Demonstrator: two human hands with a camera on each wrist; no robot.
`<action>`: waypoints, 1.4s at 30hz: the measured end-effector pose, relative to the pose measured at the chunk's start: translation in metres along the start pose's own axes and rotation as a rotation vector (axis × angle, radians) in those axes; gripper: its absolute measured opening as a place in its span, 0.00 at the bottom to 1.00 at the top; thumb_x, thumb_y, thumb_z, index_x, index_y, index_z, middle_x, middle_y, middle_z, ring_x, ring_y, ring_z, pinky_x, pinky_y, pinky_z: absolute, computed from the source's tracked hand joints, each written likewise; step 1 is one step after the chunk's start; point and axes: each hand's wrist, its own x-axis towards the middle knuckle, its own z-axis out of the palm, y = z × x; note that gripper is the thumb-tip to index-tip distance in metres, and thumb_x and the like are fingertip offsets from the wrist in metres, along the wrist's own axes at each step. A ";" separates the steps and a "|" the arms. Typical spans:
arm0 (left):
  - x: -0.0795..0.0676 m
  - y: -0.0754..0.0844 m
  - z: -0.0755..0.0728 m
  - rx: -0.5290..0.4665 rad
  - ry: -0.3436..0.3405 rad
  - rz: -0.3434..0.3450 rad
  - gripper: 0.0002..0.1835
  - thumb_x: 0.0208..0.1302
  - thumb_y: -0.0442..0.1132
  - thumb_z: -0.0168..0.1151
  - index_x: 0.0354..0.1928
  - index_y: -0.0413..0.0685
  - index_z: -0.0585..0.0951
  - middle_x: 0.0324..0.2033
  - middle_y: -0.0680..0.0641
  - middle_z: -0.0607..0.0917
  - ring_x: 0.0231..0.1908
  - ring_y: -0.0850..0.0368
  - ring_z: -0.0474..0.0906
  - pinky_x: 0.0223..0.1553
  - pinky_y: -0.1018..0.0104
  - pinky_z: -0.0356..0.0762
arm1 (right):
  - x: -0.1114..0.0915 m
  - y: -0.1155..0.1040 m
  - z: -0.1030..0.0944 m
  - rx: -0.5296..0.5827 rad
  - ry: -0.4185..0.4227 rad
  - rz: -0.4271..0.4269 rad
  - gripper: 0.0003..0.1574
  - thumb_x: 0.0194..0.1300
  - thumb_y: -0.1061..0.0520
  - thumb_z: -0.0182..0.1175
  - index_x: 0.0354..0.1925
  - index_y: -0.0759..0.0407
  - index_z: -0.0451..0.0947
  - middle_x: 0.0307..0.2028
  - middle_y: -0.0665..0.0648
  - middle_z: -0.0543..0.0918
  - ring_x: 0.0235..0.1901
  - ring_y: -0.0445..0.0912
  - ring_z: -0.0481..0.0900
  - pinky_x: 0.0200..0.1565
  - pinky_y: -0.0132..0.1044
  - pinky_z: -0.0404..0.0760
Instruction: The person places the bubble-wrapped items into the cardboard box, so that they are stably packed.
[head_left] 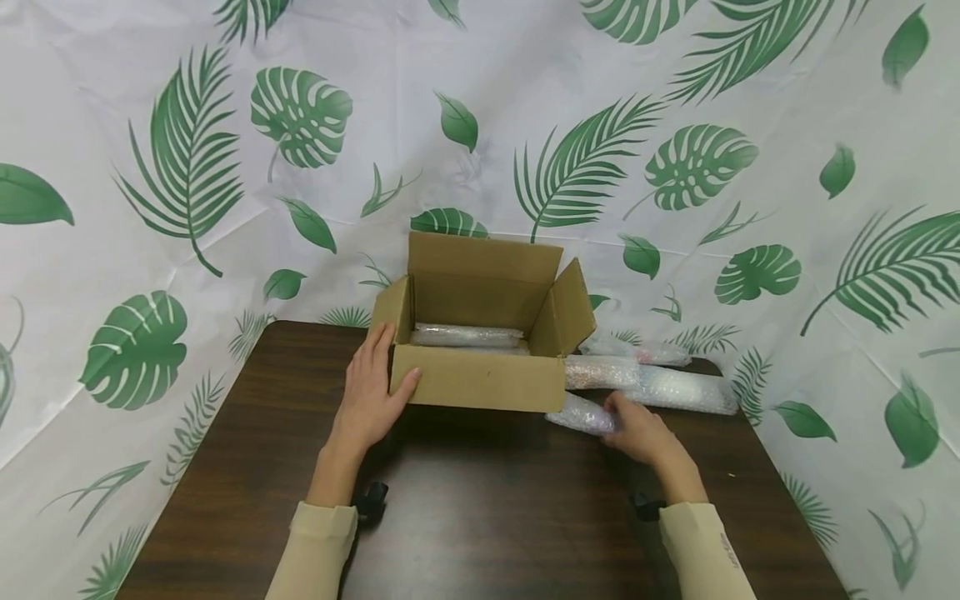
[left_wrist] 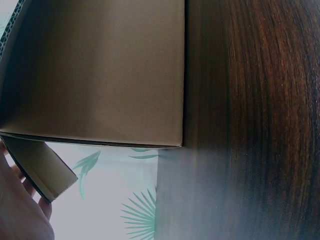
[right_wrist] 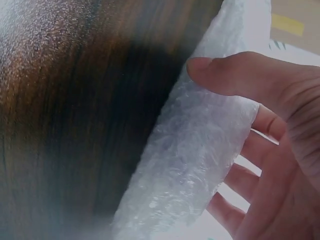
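"So, what does the right hand (head_left: 641,432) hold?"
"A bubble-wrapped packet (head_left: 579,415), gripped between thumb and fingers, just by the front right corner of the cardboard box (head_left: 480,380) on the desk (head_left: 510,517)."
"And the left hand (head_left: 367,392)?"
"It rests against the box's left side, fingers extended, thumb apart."
"Anything around?"
"More wrapped bundles (head_left: 686,391) lie right of the box, and wrapped pieces (head_left: 467,336) sit inside it."

The box (head_left: 480,382) stands on the far part of the table (head_left: 480,517), before the backdrop (head_left: 480,108), with a wrapped bundle (head_left: 467,336) inside. Other packages (head_left: 684,390) lie to its right. Nearer, a wrapped package (head_left: 579,414) sits between the box's near right corner and the right hand (head_left: 642,432); the left hand (head_left: 369,390) rests at the box's left side.
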 end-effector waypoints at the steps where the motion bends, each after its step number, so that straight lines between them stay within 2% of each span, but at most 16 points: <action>1: 0.000 0.000 0.000 0.000 0.000 0.000 0.47 0.78 0.62 0.57 0.88 0.56 0.49 0.86 0.42 0.53 0.83 0.37 0.52 0.80 0.31 0.50 | 0.000 0.000 0.000 0.002 -0.001 -0.006 0.29 0.60 0.54 0.78 0.54 0.54 0.74 0.44 0.58 0.84 0.43 0.54 0.81 0.45 0.59 0.79; 7: 0.000 0.000 -0.001 0.003 -0.001 -0.001 0.47 0.78 0.63 0.57 0.88 0.56 0.49 0.86 0.42 0.53 0.83 0.37 0.52 0.80 0.32 0.50 | -0.004 0.003 -0.003 0.025 -0.010 -0.017 0.28 0.59 0.55 0.78 0.50 0.53 0.71 0.44 0.58 0.83 0.40 0.53 0.78 0.43 0.54 0.79; 12: -0.001 0.000 -0.001 0.003 0.000 -0.001 0.47 0.78 0.63 0.56 0.88 0.56 0.49 0.86 0.43 0.53 0.83 0.37 0.52 0.80 0.31 0.50 | -0.012 0.005 -0.011 0.083 -0.038 -0.004 0.26 0.63 0.55 0.75 0.51 0.54 0.70 0.41 0.57 0.81 0.39 0.52 0.77 0.42 0.49 0.76; 15: -0.001 -0.001 0.000 0.002 -0.002 -0.002 0.47 0.78 0.63 0.57 0.88 0.56 0.49 0.86 0.43 0.53 0.83 0.37 0.52 0.80 0.31 0.50 | -0.018 0.008 -0.019 0.119 -0.026 -0.007 0.25 0.66 0.55 0.73 0.53 0.57 0.70 0.41 0.59 0.81 0.40 0.52 0.77 0.43 0.50 0.77; 21: 0.000 0.000 0.001 0.000 -0.001 0.006 0.47 0.78 0.61 0.57 0.88 0.54 0.49 0.86 0.42 0.53 0.83 0.35 0.52 0.79 0.30 0.51 | -0.032 0.010 -0.035 0.167 0.038 -0.054 0.26 0.71 0.55 0.69 0.59 0.62 0.70 0.54 0.66 0.83 0.48 0.56 0.81 0.53 0.59 0.80; 28: 0.000 0.002 0.001 0.003 0.002 0.005 0.47 0.78 0.61 0.57 0.88 0.52 0.50 0.86 0.41 0.53 0.83 0.35 0.53 0.79 0.30 0.51 | -0.042 0.004 -0.060 0.192 0.101 -0.014 0.36 0.76 0.46 0.65 0.70 0.62 0.63 0.67 0.72 0.77 0.58 0.63 0.80 0.60 0.66 0.79; 36: 0.001 0.002 0.000 -0.006 0.005 0.002 0.47 0.78 0.61 0.57 0.88 0.53 0.50 0.86 0.41 0.53 0.82 0.35 0.53 0.79 0.29 0.50 | -0.049 -0.009 -0.086 0.140 0.220 0.049 0.42 0.78 0.38 0.61 0.75 0.58 0.60 0.70 0.73 0.74 0.58 0.68 0.81 0.55 0.70 0.81; 42: 0.001 0.002 0.000 -0.008 0.003 0.005 0.47 0.78 0.61 0.57 0.88 0.52 0.50 0.86 0.40 0.53 0.83 0.34 0.53 0.79 0.29 0.50 | -0.052 -0.024 -0.106 0.165 0.364 0.072 0.42 0.79 0.38 0.59 0.77 0.58 0.62 0.69 0.74 0.75 0.59 0.70 0.79 0.54 0.74 0.78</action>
